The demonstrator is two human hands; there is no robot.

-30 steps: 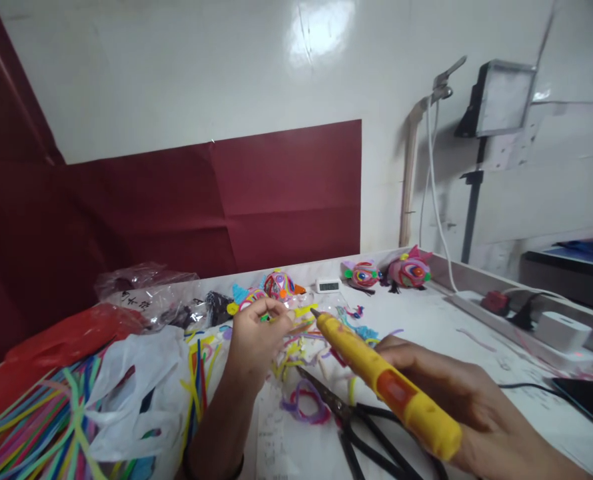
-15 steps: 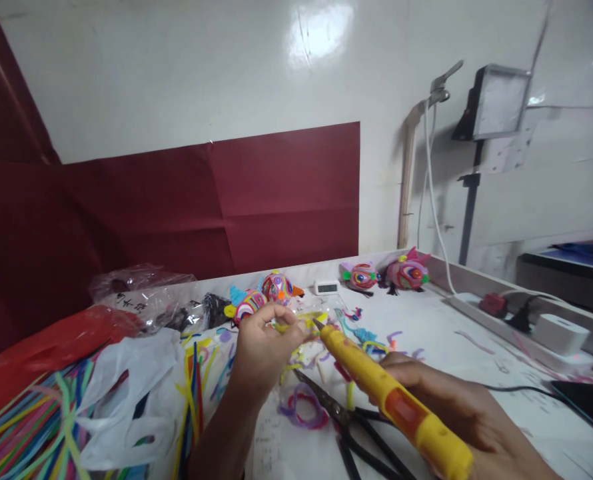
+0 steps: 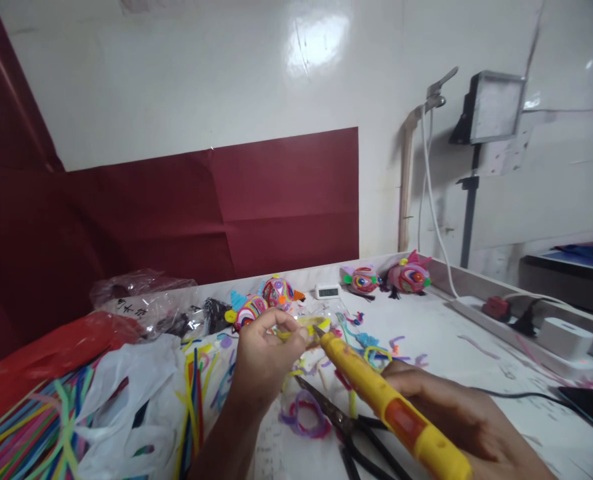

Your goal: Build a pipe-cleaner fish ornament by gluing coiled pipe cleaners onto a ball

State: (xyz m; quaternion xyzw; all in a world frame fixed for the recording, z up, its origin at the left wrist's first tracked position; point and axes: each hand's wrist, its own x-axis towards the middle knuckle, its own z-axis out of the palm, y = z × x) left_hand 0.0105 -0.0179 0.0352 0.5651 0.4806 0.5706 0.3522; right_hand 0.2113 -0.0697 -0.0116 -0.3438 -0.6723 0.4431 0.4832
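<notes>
Yellow plastic makes up the glue gun (image 3: 391, 407), which the right hand (image 3: 456, 420) grips around its rear half, nozzle pointing up and away toward the left hand (image 3: 264, 353). That hand is pinched shut on a small yellow pipe-cleaner piece (image 3: 304, 329), held just off the nozzle tip; whether tip and piece touch is too fine to tell. Directly below the gun lie black scissors (image 3: 346, 427) on the white table (image 3: 451, 333), with a purple loop (image 3: 304, 413) just left of their blades. Left of the gun, past the left forearm, a white bag (image 3: 126, 393) and a red bag (image 3: 61, 340) sit among long bright pipe cleaners (image 3: 26, 433). Beyond the nozzle stand two finished fuzzy figures (image 3: 264, 301); farther behind the gun and to its right are two more (image 3: 389, 277), with a small clock (image 3: 327, 291) between the pairs. Right of the gun, a white adapter (image 3: 569, 337) rests near the table edge.
</notes>
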